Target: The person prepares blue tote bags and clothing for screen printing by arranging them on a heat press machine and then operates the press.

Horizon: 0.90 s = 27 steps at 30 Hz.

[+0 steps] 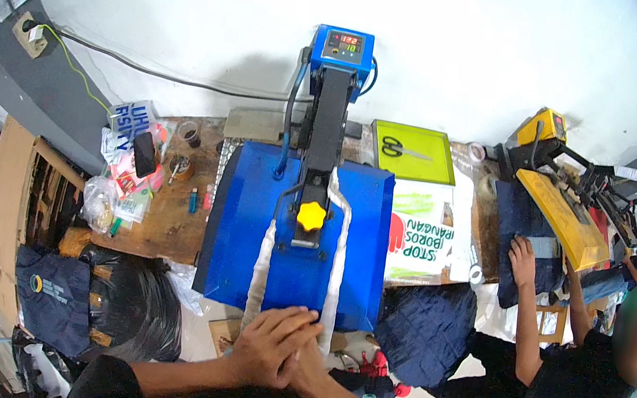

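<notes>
I see left hand (272, 337) folded over right hand (299, 364) by the blue heat press's (327, 134) near edge, at 2 white-wrapped bars (336, 277). Fingers close together, partly hidden; can't tell whether either grips.

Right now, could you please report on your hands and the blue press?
Left hand over right hand, at white-wrapped handle. Blue press directly ahead. Scissors clear of hands.

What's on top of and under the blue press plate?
On top: a black arm with a yellow knob. Whatever lies under the blue press plate is covered, so I can't tell.
</notes>
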### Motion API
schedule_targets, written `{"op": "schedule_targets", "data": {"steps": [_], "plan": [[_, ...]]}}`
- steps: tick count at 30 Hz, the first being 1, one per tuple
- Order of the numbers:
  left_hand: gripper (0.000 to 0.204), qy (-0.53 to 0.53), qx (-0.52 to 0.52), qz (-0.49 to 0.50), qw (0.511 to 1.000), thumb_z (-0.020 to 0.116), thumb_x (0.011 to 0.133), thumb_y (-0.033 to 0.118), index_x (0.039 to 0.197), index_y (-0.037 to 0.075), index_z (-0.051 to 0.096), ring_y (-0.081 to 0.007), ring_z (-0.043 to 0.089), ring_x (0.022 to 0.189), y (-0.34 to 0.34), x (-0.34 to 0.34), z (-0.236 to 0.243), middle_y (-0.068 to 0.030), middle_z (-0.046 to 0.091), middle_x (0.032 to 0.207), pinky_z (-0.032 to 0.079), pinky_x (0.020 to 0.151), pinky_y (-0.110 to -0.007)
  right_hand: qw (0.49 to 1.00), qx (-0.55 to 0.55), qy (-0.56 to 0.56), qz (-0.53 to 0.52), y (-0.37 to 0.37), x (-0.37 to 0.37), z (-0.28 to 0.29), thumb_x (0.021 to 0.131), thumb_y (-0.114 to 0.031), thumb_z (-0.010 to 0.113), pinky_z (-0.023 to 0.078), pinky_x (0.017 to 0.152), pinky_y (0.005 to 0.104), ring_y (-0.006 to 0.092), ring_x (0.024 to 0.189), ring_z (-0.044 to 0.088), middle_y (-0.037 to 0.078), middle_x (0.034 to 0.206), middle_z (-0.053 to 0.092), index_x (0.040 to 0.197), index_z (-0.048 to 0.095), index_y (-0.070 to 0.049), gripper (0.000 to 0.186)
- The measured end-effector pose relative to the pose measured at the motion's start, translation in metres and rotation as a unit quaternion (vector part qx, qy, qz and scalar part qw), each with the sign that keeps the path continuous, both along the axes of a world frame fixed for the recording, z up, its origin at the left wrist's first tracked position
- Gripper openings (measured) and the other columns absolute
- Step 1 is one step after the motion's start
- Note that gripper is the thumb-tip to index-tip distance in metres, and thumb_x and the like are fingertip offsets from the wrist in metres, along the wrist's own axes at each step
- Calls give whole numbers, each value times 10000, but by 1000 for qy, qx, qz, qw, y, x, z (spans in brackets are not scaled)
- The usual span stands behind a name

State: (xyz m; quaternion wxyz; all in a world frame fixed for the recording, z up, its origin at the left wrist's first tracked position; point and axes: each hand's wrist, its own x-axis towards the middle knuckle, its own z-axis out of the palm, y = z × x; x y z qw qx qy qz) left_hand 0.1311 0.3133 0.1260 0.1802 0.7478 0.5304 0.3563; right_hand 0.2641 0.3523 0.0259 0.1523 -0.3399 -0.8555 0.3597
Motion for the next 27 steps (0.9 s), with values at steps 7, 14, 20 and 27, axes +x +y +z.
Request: {"op": "schedule_targets", "data": {"steps": [7,14,20,27], "plan": [[492,-20,5,36,999,571,840,134,1313,25,494,-344,480,1228,-1,-5,-38,-178,489,1353,376,1029,-444,997,7,-61,48,-8,-18,2,799,-237,603,520,731,442,353,813,646,168,901,669,941,663,-63,232],[373,6,88,-44,995,584,885,167,1240,53,568,-336,479,1234,84,8,-13,-166,526,1314,355,1056,-429,973,173,-150,24,-10,-30,26,765,-379,677,537,610,443,334,714,674,163,788,681,953,642,-21,406],[249,178,123,-74,973,573,895,251,936,35,690,-326,604,1003,203,-2,-26,-156,667,1011,456,877,-438,969,140,-197,50,-17,-39,40,765,-494,670,546,601,406,330,685,686,184,712,675,835,659,0,499],[558,309,-86,-37,946,492,895,493,702,11,699,-401,646,702,242,1,-54,-216,658,715,511,708,-496,964,14,-250,87,-3,-42,55,727,-484,673,542,717,443,354,798,688,218,814,685,818,708,-14,480]]}}
